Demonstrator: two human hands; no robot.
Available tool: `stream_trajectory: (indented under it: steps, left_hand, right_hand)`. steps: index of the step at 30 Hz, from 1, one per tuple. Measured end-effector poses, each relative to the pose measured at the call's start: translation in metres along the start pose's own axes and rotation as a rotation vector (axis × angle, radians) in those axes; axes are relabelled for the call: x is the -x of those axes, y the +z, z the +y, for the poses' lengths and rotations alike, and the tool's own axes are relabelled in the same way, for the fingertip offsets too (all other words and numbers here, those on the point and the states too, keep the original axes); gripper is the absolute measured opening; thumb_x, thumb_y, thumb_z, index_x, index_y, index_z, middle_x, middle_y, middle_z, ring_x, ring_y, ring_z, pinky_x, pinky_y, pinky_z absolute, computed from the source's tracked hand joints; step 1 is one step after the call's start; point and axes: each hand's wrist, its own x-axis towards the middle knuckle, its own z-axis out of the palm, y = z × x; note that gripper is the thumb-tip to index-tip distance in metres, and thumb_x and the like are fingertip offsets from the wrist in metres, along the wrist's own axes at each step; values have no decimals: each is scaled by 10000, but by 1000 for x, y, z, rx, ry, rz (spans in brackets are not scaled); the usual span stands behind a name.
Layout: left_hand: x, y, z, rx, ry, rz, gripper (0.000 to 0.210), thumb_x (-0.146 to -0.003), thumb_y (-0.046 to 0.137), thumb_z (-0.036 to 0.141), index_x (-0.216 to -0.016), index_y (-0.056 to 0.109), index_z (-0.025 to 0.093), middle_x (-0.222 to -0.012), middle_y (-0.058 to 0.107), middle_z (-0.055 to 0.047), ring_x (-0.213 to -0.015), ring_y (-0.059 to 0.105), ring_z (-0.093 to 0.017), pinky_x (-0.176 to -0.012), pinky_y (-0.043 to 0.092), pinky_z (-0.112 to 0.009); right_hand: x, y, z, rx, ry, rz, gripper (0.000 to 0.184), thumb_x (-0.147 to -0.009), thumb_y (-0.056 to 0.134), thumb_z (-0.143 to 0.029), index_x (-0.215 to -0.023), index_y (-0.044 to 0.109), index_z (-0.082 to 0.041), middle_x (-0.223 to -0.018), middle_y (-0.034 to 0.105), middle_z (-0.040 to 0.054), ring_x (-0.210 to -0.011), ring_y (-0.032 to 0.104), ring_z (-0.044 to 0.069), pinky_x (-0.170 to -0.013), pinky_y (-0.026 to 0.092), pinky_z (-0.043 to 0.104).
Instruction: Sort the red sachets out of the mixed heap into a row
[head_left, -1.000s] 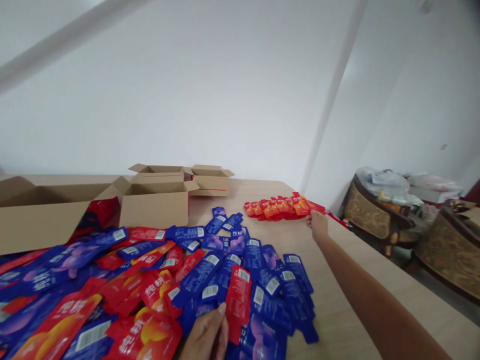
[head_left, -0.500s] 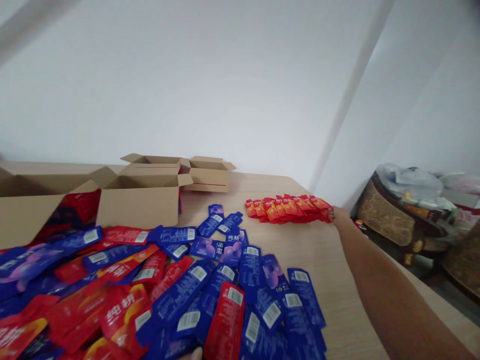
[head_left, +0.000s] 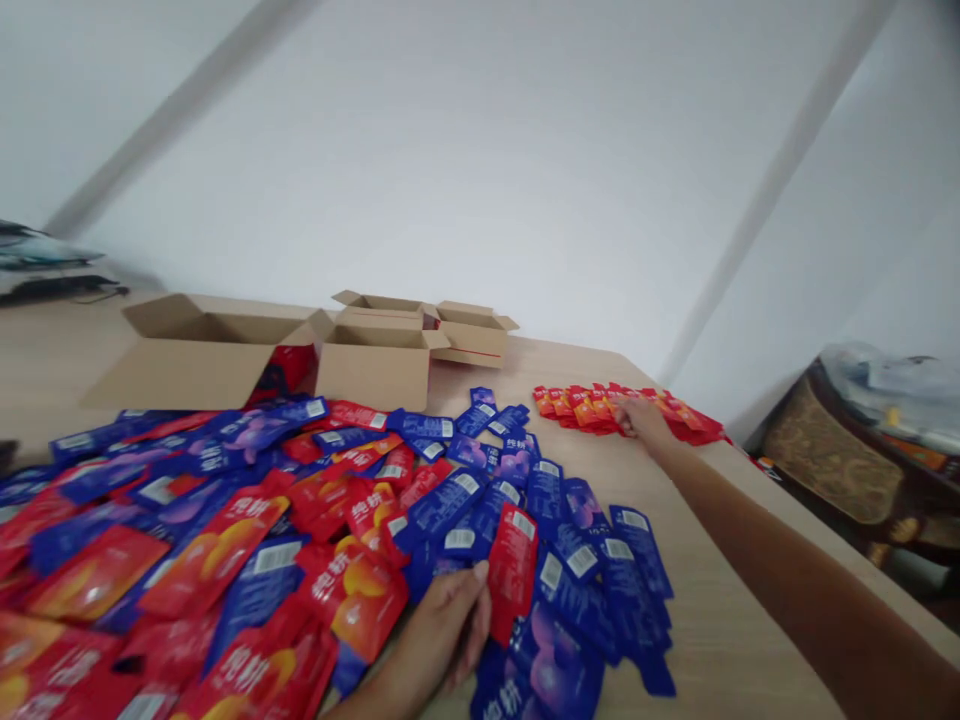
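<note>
My left hand (head_left: 450, 625) is low in the middle, fingers curled, thumb and fingertips at the left edge of a red pouch (head_left: 514, 570) with a barcode. Around it lie many flat red and blue pouches. Farther off, my right hand (head_left: 641, 420) reaches to a row of overlapping red pouches (head_left: 585, 405). Its slightly bent fingers are at the row's front, with nothing distinct held. More red pouches (head_left: 694, 420) lie to its right. Blue pouches (head_left: 634, 590) overlap to the right of my left hand.
Open cardboard boxes (head_left: 375, 370) stand behind the mixed heap, one (head_left: 472, 345) farther back near the wall. The table's right edge runs beside my right arm. Beyond it, a patterned chair (head_left: 832, 445) holds plastic bags.
The view has swung left. My left hand has come into view beside the red pouch. My right hand has moved from the row's right end toward its middle; red pouches now show right of it.
</note>
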Motion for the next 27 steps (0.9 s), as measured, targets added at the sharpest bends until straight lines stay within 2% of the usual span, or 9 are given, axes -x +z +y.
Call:
stream_trajectory:
  steps: [3, 4, 7, 11, 14, 18, 20, 24, 27]
  left_hand:
    - [-1, -2, -2, 53, 43, -37, 611, -739, 383, 734, -484, 479, 187, -300, 397, 52, -226, 294, -65, -264, 186, -188]
    - [-1, -3, -3, 63, 56, -54, 604, -743, 390, 724, -489, 485, 185, -301, 406, 51, -224, 301, -65, -261, 189, -187]
    - [-2, -4, -6, 105, 84, -74, 585, -753, 400, 704, -500, 491, 185, -298, 413, 51, -217, 307, -67, -255, 183, -189]
    - [-2, -3, -7, 138, 114, -95, 574, -759, 408, 690, -505, 495, 183, -295, 416, 51, -219, 311, -61, -274, 185, -196]
    - [-1, -2, -7, 134, 116, -114, 577, -756, 411, 690, -499, 496, 180, -298, 428, 45, -220, 313, -58, -283, 189, -204]
    - [0, -2, -6, 181, 126, -110, 573, -757, 400, 692, -505, 489, 184, -289, 428, 40, -208, 303, -64, -271, 180, -209]
    - [-1, -3, -6, 215, 145, -114, 574, -760, 392, 691, -512, 490, 183, -288, 426, 39, -209, 312, -69, -268, 181, -206]
    - [-3, -4, -7, 246, 168, -125, 561, -756, 423, 679, -517, 494, 176, -299, 428, 40, -216, 333, -73, -264, 183, -198]
    - [-4, -4, -8, 244, 174, -120, 575, -754, 412, 696, -525, 495, 175, -307, 432, 37, -223, 346, -77, -264, 184, -198]
  right_hand:
    - [36, 75, -33, 93, -76, -261, 191, -791, 510, -229, -848, 669, -142, -558, 617, 0, -446, 521, 105, -426, 388, 195]
    - [49, 98, -45, 202, -159, -378, 215, -799, 476, -203, -886, 665, -146, -605, 644, 5, -494, 556, 111, -458, 407, 194]
    - [87, 157, -76, 312, -279, -535, 177, -757, 522, -146, -847, 675, -146, -712, 685, 17, -628, 612, 130, -583, 454, 210]
    - [125, 210, -109, 391, -395, -640, 171, -773, 567, -174, -902, 679, -174, -913, 699, 23, -833, 628, 143, -745, 457, 217]
    - [142, 239, -123, 519, -416, -665, 210, -749, 633, -249, -946, 670, -186, -995, 689, 42, -905, 622, 168, -777, 448, 224]
    - [147, 266, -128, 620, -299, -590, 459, -580, 774, -354, -949, 657, -108, -1019, 671, 149, -920, 616, 262, -731, 458, 276]
    - [146, 269, -129, 635, -244, -565, 481, -545, 793, -315, -944, 658, -83, -982, 680, 159, -868, 630, 267, -679, 462, 274]
    - [143, 252, -128, 586, -204, -533, 271, -684, 668, -191, -942, 682, -109, -842, 710, 79, -730, 648, 192, -602, 453, 228]
    - [142, 234, -126, 548, -238, -502, 243, -768, 582, -191, -985, 684, -161, -876, 711, 40, -774, 646, 161, -644, 454, 211]
